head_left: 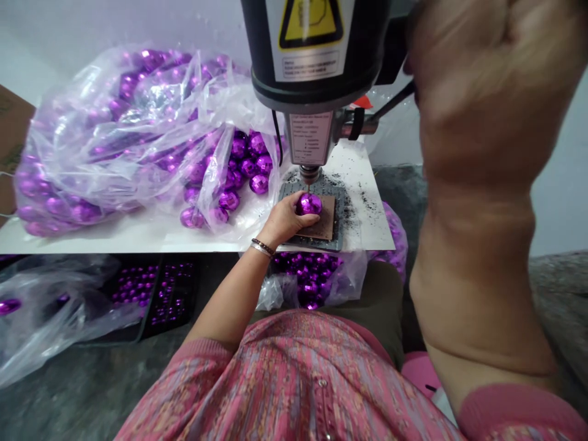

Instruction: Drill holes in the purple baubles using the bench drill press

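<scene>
My left hand (pixel 287 218) grips a shiny purple faceted ball (pixel 309 204), thumb and fingers around its sides. The ball rests on a brown square block (pixel 324 223) on the grey base (pixel 339 229) of a drill press (pixel 316 55). Directly above, the drill chuck (pixel 310 173) points down with its thin bit at the top of the ball; whether it has entered cannot be made out. Large and close to the camera, my right hand (pixel 491 92) is closed around the end of the press's feed lever (pixel 392 101). Its fingertips are mostly hidden.
A big clear plastic bag (pixel 124 147) of purple balls lies on the white tabletop (pixel 151 242), with loose balls (pixel 260 183) spilling toward the press. Dark shavings (pixel 358 202) surround the base. Below the table edge are another ball-filled bag (pixel 312 275) and a black crate (pixel 151 306).
</scene>
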The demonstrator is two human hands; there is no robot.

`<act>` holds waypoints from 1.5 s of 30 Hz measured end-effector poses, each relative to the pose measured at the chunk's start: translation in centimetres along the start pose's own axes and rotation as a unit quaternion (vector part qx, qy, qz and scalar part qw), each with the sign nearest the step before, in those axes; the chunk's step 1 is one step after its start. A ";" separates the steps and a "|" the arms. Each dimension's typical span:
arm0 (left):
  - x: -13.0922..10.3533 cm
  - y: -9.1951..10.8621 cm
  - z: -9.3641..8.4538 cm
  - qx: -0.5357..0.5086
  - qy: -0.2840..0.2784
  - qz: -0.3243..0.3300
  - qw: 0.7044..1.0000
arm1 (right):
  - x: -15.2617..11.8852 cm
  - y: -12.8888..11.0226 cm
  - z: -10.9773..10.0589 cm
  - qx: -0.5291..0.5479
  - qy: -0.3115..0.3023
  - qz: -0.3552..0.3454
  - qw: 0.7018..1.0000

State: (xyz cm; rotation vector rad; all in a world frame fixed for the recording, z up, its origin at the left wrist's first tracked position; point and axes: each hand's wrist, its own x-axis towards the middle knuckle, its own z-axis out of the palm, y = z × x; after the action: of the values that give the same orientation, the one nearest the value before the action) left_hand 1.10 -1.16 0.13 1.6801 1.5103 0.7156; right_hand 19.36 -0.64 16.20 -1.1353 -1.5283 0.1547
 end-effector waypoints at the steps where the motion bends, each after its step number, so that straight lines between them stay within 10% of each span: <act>1: 0.0 -0.1 0.0 -0.003 -0.002 0.004 1.000 | -1.2 -0.5 -0.1 -0.008 0.001 0.003 1.000; 22: 0.0 -0.2 0.1 0.022 0.000 0.006 1.000 | -8.5 3.3 0.9 -0.098 0.081 -0.199 0.972; 45: 0.0 -1.4 1.0 0.029 0.035 0.028 0.999 | -9.9 5.6 3.8 -0.046 0.196 -0.225 0.953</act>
State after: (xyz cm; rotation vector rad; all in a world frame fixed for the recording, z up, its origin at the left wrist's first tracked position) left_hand 1.18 -1.27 -1.59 1.7630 1.5514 0.7734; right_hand 18.04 -2.99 4.49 -0.7994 -1.4017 -0.4327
